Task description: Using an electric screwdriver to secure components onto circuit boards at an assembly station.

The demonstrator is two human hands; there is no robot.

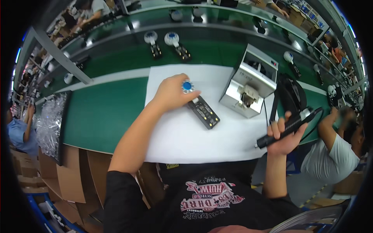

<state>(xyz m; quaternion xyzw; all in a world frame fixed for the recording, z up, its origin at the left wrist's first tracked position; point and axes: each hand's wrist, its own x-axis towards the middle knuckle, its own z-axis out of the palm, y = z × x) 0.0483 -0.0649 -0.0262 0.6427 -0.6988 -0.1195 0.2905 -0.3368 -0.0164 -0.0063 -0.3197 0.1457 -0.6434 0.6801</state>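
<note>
My left hand (170,92) is closed around the round head of a small device. The device (204,112) has a white head with a blue centre and a flat black rectangular body with several brass-coloured spots. Its body points toward the near right, over a white sheet (186,143). In my right hand (285,144) is a black electric screwdriver (284,131), its tip pointing left and its cable leaving from the far end. The screwdriver is held above the sheet's right edge, apart from the device. Beyond it stands a silver metal box, apparently a screw feeder (240,99).
Similar devices (172,39) lie on the green belt (116,58) across the far side. A black pouch-like item (292,93) sits right of the feeder. At the left, a black tray (52,124) holds clear plastic wrapping. Cardboard boxes (70,171) stand below. A co-worker (330,155) sits at the right.
</note>
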